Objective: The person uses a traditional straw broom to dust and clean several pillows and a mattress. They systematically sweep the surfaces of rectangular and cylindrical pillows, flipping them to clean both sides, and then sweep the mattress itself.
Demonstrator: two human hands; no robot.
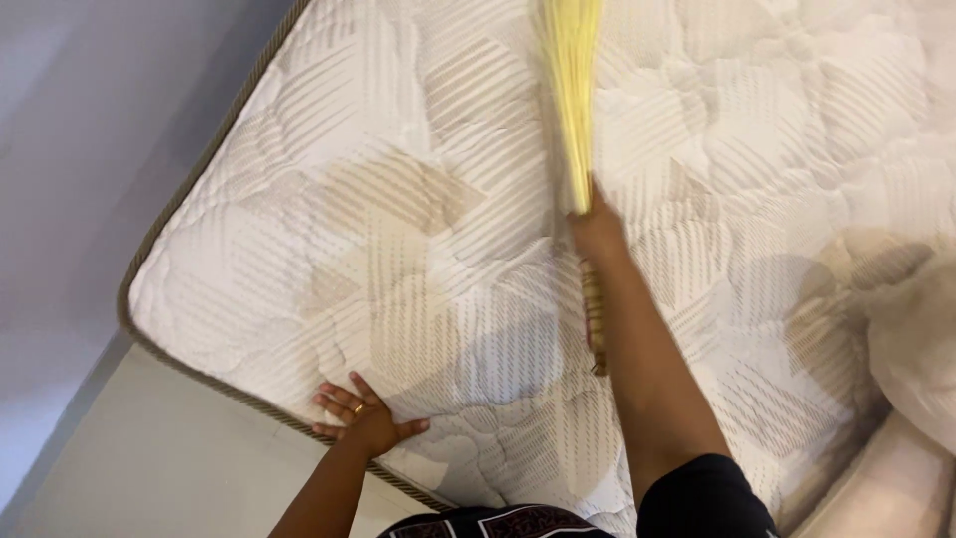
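Note:
My right hand (pixel 597 231) grips a yellow stick broom (pixel 572 95) whose bristles stretch away from me over a white quilted mattress (pixel 398 179). The broom's bound handle end (pixel 595 324) pokes out below my forearm. My left hand (pixel 360 411) lies flat with fingers spread on the mattress's near edge, next to its brown piped border (pixel 179 359). A ring sits on one finger.
A pale wall (pixel 90 130) runs along the mattress's left side, with light floor (pixel 169 458) below the corner. A rumpled beige cloth or pillow (pixel 921 329) lies at the right edge. Brownish stain patches mark the mattress top.

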